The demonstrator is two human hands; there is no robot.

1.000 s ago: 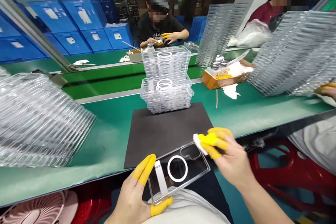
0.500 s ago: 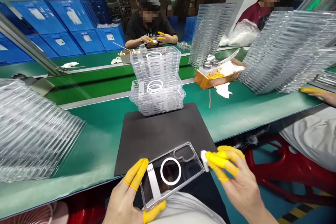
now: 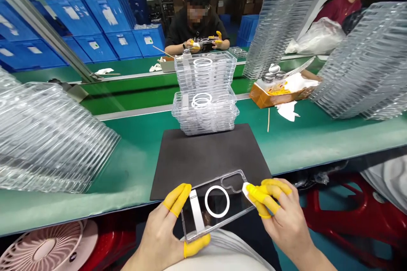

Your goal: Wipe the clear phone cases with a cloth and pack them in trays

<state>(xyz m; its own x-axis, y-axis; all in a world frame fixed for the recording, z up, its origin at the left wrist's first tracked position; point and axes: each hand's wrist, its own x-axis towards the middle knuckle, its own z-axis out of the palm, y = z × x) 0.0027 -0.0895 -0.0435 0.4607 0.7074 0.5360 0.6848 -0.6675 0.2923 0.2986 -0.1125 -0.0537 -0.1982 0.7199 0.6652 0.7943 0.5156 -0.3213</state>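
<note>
My left hand [image 3: 173, 224], with yellow finger cots on, grips the left end of a clear phone case [image 3: 237, 201] between thumb and fingers. The case is tilted; it carries a white ring [image 3: 217, 201] and a white strip [image 3: 197, 211], with a camera cutout at its upper right. In my right hand [image 3: 276, 207], also in yellow finger cots, a small white cloth or pad [image 3: 246, 191] is pinched against the right edge of the case. Beneath and beyond the case lies a black mat [image 3: 206, 156] on the green table.
Clear trays holding cases [image 3: 205, 112] are stacked behind the mat. More tray stacks stand at left [image 3: 54, 139] and right [image 3: 365, 67]. An orange box [image 3: 263, 97] holds bottles and yellow finger cots. A co-worker [image 3: 197, 25] sits opposite. A pink fan [image 3: 44, 250] is lower left, a red stool [image 3: 356, 216] right.
The head view has turned a little left, so the scene sits further right. My right hand's white pad has come closer against the case's right edge; my left hand keeps its grip.
</note>
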